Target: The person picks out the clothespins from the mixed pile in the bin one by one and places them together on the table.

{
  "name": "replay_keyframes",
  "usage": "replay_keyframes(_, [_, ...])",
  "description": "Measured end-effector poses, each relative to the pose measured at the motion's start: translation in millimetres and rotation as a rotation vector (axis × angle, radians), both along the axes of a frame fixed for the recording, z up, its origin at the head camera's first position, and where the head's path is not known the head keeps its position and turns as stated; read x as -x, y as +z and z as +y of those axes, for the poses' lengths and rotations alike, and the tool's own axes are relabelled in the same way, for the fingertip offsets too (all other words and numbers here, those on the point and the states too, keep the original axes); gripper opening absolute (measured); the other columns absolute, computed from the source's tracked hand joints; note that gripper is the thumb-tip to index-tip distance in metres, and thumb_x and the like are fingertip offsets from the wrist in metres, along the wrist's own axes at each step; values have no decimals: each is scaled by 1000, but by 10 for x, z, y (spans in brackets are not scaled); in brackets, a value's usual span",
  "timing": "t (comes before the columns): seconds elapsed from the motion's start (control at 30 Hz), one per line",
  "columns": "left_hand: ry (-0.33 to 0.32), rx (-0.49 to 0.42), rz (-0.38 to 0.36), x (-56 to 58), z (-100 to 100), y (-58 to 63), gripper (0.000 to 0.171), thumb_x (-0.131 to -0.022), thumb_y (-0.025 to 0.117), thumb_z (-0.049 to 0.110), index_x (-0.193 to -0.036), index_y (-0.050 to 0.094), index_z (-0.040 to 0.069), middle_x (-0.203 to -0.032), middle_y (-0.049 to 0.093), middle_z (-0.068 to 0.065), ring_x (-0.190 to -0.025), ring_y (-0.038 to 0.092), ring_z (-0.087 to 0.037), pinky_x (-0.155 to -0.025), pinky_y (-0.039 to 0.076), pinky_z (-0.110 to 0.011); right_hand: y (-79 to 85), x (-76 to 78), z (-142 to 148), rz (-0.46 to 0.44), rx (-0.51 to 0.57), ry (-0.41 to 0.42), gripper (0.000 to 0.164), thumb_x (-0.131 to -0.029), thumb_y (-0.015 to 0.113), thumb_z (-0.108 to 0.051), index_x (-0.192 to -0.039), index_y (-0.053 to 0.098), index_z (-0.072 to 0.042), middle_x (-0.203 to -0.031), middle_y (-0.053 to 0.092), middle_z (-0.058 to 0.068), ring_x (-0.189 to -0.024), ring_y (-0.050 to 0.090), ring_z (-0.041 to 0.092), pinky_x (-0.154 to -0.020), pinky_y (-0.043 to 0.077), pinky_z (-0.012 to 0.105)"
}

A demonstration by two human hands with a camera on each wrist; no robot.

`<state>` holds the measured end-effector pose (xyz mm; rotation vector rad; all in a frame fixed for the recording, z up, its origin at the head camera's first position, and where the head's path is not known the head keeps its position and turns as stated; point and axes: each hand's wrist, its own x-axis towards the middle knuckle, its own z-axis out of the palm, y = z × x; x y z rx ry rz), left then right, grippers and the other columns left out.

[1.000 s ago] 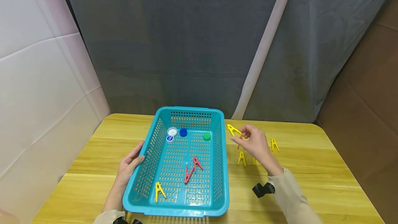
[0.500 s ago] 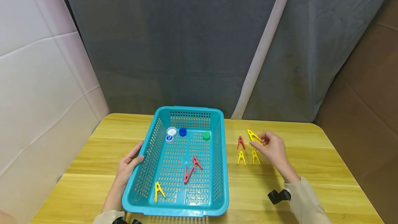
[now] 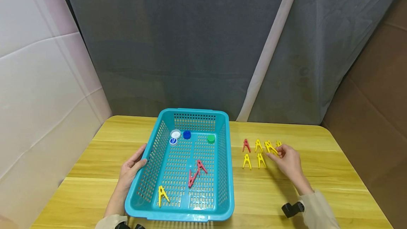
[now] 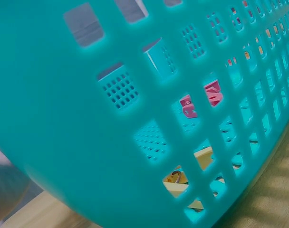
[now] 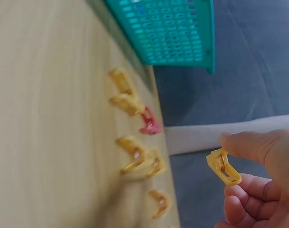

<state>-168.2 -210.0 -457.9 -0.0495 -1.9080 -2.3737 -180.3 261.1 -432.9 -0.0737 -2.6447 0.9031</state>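
A yellow clothespin (image 5: pixel 224 167) is pinched between the thumb and fingers of my right hand (image 3: pixel 289 162), over the right end of a group of clothespins on the table. That group has a red clothespin (image 3: pixel 246 145) at its back left and several yellow ones, such as the front yellow clothespin (image 3: pixel 247 162). My left hand (image 3: pixel 130 172) grips the left side of a teal basket (image 3: pixel 178 216), thumb at the rim. Inside the basket lie two pink-red clothespins (image 3: pixel 192 178) and a yellow clothespin (image 3: pixel 163 196) near the front.
Toward the basket's back lie a white cap (image 3: pixel 175 134), a blue-and-white cap (image 3: pixel 173 141), a blue cap (image 3: pixel 187 135) and a green cap (image 3: pixel 211 139). The wooden table (image 3: pixel 318 172) ends at a grey curtain (image 3: pixel 190 45) behind.
My right hand has carried the yellow clothespin rightward from beside the basket, past the red one, to the right end of the group. The left hand and basket have stayed nearly still.
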Motion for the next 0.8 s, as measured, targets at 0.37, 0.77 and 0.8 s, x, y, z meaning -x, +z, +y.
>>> replay_keyframes(0.37, [2, -8, 20, -4, 4, 6, 49, -93, 52, -2, -138, 32, -7, -116, 59, 22, -106, 54, 6, -84, 48, -14, -207, -79, 149, -52, -17, -38, 30, -76, 78, -17, -75, 53, 0, -62, 51, 4, -56, 42, 14, -52, 36, 25])
replay_keyframes(0.77, [-2, -7, 24, -10, -2, 4, 49, -93, 51, -2, -139, 33, -6, -116, 58, 23, -106, 54, 6, -84, 47, -14, -372, -110, 178, -164, -15, -95, 29, -75, 76, -19, -75, 54, 0, -63, 52, 4, -56, 44, 16, -51, 36, 28])
replay_keyframes(0.8, [1, -3, 21, -9, 0, 6, 49, -93, 52, -1, -139, 34, -5, -116, 58, 23, -106, 54, 6, -84, 47, -14, -383, -108, 178, -168, -15, -97, 29, -75, 77, -19, -75, 54, 0, -62, 51, 3, -56, 44, 16, -51, 36, 28])
